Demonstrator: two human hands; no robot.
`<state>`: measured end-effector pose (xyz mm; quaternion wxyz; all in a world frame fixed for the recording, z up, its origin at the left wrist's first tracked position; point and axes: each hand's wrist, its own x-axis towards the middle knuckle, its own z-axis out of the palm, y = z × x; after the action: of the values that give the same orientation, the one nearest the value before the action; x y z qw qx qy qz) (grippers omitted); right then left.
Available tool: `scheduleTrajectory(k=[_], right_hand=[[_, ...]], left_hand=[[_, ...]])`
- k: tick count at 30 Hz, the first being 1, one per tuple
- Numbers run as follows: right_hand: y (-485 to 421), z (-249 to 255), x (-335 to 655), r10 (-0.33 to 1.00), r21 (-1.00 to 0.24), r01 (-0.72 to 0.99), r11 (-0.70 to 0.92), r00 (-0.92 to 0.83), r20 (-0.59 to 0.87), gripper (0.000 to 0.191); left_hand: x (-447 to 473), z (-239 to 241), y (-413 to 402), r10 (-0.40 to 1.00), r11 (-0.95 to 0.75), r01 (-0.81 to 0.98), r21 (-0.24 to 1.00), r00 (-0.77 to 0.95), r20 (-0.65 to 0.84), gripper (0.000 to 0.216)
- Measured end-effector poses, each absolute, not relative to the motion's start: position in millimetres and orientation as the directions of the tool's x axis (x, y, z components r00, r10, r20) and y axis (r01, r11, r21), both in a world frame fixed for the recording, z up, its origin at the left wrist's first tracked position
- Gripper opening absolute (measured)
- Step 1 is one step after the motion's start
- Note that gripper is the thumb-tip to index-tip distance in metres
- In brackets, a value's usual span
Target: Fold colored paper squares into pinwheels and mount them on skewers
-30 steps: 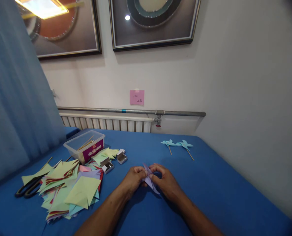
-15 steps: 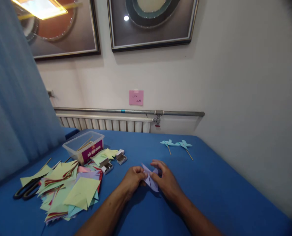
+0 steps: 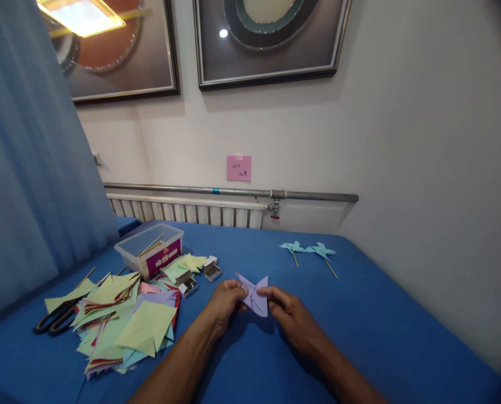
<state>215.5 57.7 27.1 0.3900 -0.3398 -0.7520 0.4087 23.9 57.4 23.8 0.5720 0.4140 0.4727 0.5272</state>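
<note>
A purple paper pinwheel (image 3: 258, 303), cut and partly folded, is held above the blue table between both hands. My left hand (image 3: 226, 303) pinches its left side, thumb on top near the centre. On its right, my right hand (image 3: 290, 314) has the index finger reaching onto the paper near the middle, the other fingers curled below. Two light blue paper pinwheels (image 3: 320, 251) on sticks lie farther back to the right. Left of my hands, two small open boxes (image 3: 188, 286) hold small metal pieces too tiny to name.
A heap of coloured paper sheets (image 3: 145, 330) spreads over the left of the table, beside black-handled scissors (image 3: 60, 318). Behind it stands a clear plastic tub (image 3: 126, 251) with sticks. A blue curtain (image 3: 35, 157) hangs at the left; a radiator (image 3: 200, 213) lines the wall.
The purple paper has turned to face me more fully, showing its folded points. My right hand has shifted from gripping round its right edge to a fingertip touch near the centre.
</note>
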Motion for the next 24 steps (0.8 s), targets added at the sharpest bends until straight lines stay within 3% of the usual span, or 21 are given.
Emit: scheduleTrajectory(k=[5, 15, 24], right_hand=[[57.7, 31.2, 215.9, 0.828, -0.881, 0.198, 0.43, -0.475, 0.298, 0.03], [54.9, 45.0, 223.2, 0.765, -0.709, 0.402, 0.579, -0.57, 0.301, 0.025], [62.3, 30.4, 218.3, 0.8, -0.796, 0.295, 0.528, -0.488, 0.35, 0.022]], left_hand=[[23.6, 23.3, 57.4, 0.997, 0.081, -0.167, 0.983, 0.03, -0.077, 0.02], [26.1, 16.3, 60.6, 0.999, 0.045, -0.119, 0.992, 0.005, -0.045, 0.027], [33.2, 14.8, 58.0, 0.998, 0.066, -0.138, 0.988, 0.025, -0.063, 0.029]])
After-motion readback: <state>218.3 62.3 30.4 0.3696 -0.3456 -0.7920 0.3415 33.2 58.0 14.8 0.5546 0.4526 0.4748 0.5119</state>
